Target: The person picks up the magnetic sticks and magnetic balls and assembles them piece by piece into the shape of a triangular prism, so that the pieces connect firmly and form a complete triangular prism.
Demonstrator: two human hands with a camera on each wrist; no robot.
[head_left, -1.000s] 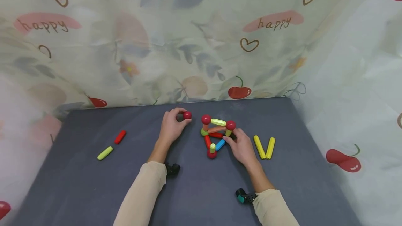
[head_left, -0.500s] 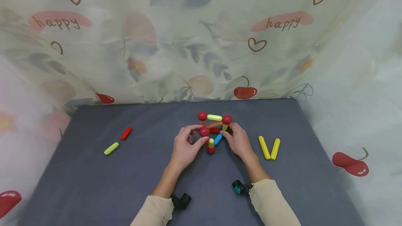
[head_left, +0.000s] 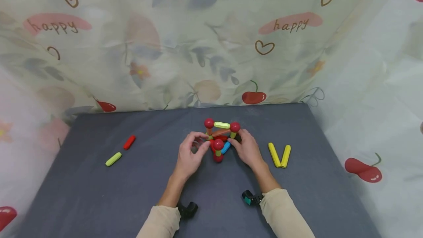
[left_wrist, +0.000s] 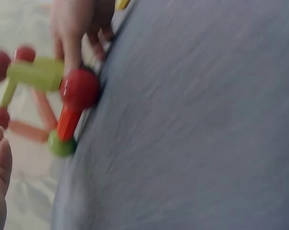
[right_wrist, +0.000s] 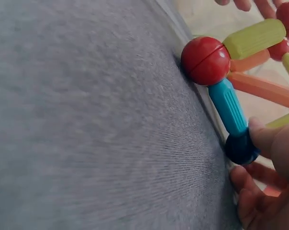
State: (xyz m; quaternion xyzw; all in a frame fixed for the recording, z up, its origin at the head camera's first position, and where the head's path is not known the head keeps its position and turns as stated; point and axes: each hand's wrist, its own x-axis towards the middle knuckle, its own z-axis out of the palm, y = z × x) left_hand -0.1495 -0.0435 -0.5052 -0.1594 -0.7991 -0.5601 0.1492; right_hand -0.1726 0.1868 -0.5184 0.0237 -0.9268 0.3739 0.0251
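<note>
A frame of magnetic rods and balls stands in the middle of the table. Atop its front upright yellow-green rod (right_wrist: 255, 39) sits a red ball (head_left: 218, 144), with another red ball (right_wrist: 205, 61) at the rod's foot. My left hand (head_left: 190, 155) is just left of the frame, fingers parted and apart from that top ball in the left wrist view. A blue rod (right_wrist: 228, 106) runs along the base to a dark blue ball (right_wrist: 241, 148). My right hand (head_left: 248, 150) pinches this dark blue ball between thumb and fingers. Two more red balls top the rear, joined by a light-green rod (head_left: 222, 125).
Two yellow rods (head_left: 274, 155) lie to the right of the frame. On the left lie a red rod (head_left: 129, 142) and a light-green rod (head_left: 114, 159). A patterned cloth (head_left: 185, 65) hangs behind the table's far edge.
My left hand has carried the red ball rightward to the frame, set it on the front upright rod and let go. My right hand stays at the frame's right corner.
</note>
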